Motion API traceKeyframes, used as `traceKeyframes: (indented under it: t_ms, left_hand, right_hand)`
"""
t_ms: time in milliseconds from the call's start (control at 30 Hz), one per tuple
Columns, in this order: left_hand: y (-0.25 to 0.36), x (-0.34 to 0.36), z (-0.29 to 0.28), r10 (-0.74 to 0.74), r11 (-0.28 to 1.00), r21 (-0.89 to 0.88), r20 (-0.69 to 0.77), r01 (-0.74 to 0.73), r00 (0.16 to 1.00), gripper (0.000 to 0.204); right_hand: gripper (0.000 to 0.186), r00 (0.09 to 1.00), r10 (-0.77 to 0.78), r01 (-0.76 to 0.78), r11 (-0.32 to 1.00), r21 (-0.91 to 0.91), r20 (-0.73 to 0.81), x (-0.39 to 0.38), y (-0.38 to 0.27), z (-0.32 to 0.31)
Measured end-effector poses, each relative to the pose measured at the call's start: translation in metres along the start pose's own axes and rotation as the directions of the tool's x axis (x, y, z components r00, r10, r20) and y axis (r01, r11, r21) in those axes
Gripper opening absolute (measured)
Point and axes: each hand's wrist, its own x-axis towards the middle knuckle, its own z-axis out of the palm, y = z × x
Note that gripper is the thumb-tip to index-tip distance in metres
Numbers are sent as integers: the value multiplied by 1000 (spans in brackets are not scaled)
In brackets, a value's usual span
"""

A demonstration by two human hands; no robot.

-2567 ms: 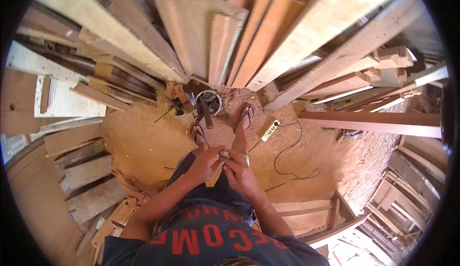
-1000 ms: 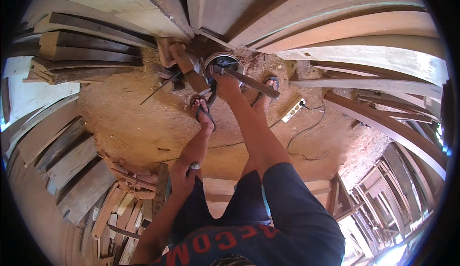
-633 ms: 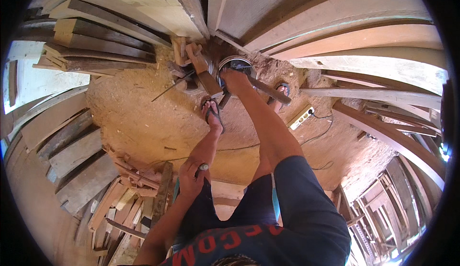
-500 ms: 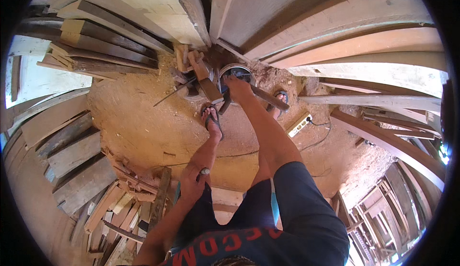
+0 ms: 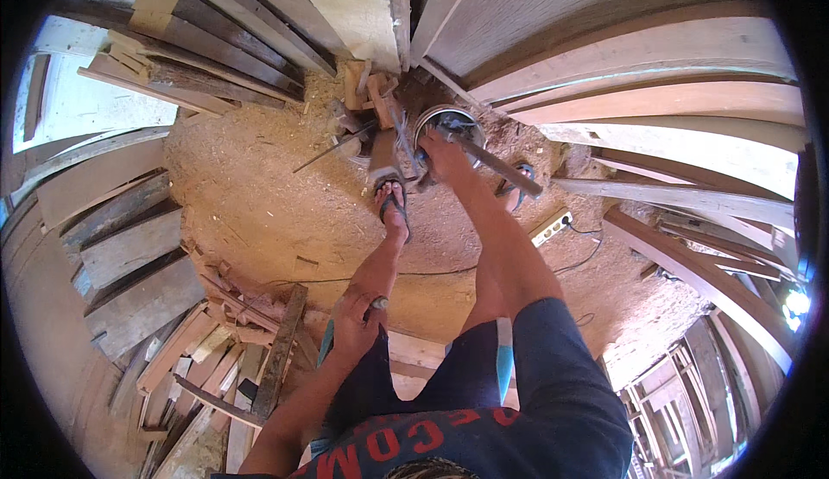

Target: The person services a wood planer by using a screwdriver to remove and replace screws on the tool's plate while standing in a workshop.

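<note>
The floor [image 5: 250,211] is brown and dusty, ringed by stacked planks [image 5: 129,242] and leaning boards [image 5: 656,56]. A white power strip [image 5: 551,227] lies near the right foot. The left hand [image 5: 352,328] is curled around a small grey object [image 5: 378,304] above the left thigh. The right hand [image 5: 446,160] reaches into the bucket [image 5: 477,120]; whether its fingers grasp anything cannot be determined.

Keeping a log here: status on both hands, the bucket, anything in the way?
Left fingers around a small grey-ended item. Right fingers at the bucket, grip unclear. Wooden bar juts over its rim beside them.
</note>
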Motion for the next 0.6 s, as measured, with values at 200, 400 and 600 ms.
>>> traceKeyframes:
  t_ms: [200,400,600]
  left_hand:
    - [-11,-10,-5,-156,987,-15,48,157,987,27]
    - [69,-17,-72,278,960,-53,109,-274,954,26]
    - [245,-32,-131,475,869,-201,597,-453,647,29]
  right_hand:
    - [39,832,-20,77,994,80,-554,-104,-136,-118]
    - [26,823,310,-155,929,337,-476,-300,-244,-198]
    - [42,768,377,-96,867,490,-518,-451,-360,-253]
